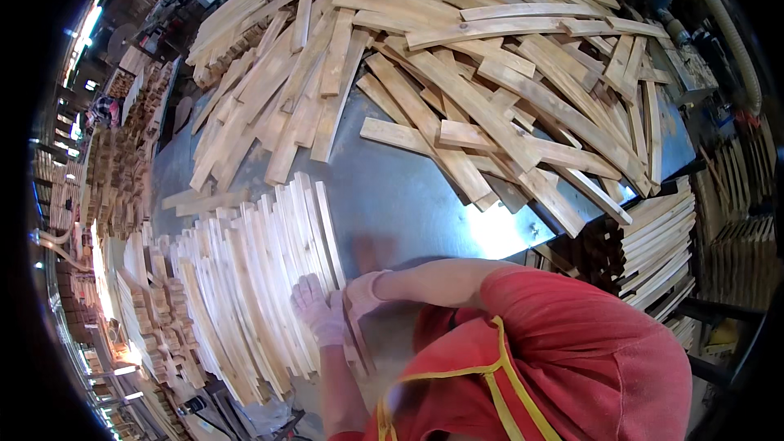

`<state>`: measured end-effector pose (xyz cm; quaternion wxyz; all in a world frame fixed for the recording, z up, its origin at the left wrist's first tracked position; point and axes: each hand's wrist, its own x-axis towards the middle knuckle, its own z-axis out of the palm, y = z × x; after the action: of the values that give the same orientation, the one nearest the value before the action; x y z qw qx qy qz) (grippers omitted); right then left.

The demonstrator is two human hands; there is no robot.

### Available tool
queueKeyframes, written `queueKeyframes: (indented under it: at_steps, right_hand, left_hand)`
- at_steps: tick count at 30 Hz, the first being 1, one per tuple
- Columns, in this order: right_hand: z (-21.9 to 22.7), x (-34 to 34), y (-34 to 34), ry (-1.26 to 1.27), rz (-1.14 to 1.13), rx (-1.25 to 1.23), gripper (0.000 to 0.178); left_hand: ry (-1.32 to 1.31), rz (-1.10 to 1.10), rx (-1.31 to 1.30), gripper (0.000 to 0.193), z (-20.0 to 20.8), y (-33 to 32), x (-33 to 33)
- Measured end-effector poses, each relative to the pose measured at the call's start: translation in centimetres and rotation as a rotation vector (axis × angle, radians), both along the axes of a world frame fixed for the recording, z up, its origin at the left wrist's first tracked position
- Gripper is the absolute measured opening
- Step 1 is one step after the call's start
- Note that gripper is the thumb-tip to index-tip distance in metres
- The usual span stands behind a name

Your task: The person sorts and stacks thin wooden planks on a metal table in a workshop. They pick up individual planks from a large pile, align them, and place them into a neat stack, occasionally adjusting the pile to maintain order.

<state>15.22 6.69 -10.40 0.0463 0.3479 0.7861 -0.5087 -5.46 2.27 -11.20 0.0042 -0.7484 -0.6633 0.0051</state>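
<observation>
A row of pale wooden slats [261, 278], standing close together side by side, lies at the near left of a grey metal table [408, 212]. My left hand [318, 310], in a light glove, rests flat over the right part of this row with its fingers stretched out. Just to its right, my right hand [365, 292], also gloved, is against the row's right side beside the end slats. Its fingers are mostly hidden, so their grip cannot be made out.
Loose wooden boards [490, 90] lie heaped across the table's far side. More boards [237, 24] are stacked at the far left. Stacked slats [657, 237] stand beyond the table's right edge. A ridged hose [727, 24] hangs at the far right.
</observation>
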Motion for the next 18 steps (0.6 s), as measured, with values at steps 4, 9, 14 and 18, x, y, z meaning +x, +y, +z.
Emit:
queueKeyframes:
  at_steps: [4,9,14,18]
  right_hand:
    - [-0.4,4.6,1.7,-0.023,-0.035,-0.026,0.055]
    - [14.7,23.0,2.9,-0.133,-0.658,0.134,0.055]
    - [8.7,45.5,0.2,-0.659,-1.202,0.969,0.084]
    - [9.7,51.7,-4.4,-0.876,-1.103,0.461,0.07]
  left_hand:
    - [0.065,0.052,-0.081,0.088,2.1,0.5,2.6]
    - [0.147,0.084,-0.107,0.089,2.2,-0.7,2.5]
    - [0.113,0.089,-0.135,0.085,2.4,0.4,2.8]
    - [0.096,0.08,-0.125,0.085,2.6,0.7,3.3]
